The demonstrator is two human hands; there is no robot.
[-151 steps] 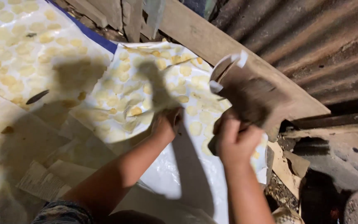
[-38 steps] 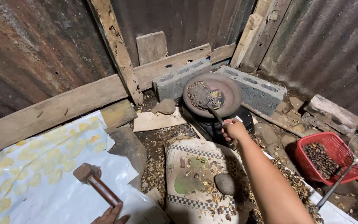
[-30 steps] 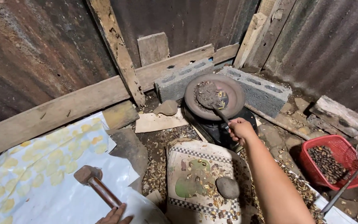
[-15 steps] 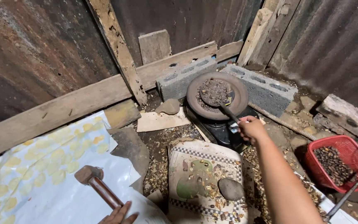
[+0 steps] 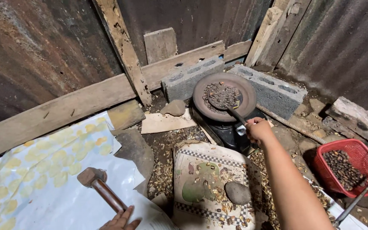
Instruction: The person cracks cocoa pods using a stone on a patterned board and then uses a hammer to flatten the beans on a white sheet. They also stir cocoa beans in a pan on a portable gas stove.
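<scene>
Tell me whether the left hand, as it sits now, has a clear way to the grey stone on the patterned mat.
Probably yes. The left hand rests on the mallet handle at the bottom edge, and the stone lies off to its right on the mat. Only scattered shells lie between; it would have to release the mallet first.

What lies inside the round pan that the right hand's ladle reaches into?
Dark roasted nuts lie in the pan, stirred by the ladle held in the right hand. The ladle's bowl covers part of the pan's bottom.
</scene>
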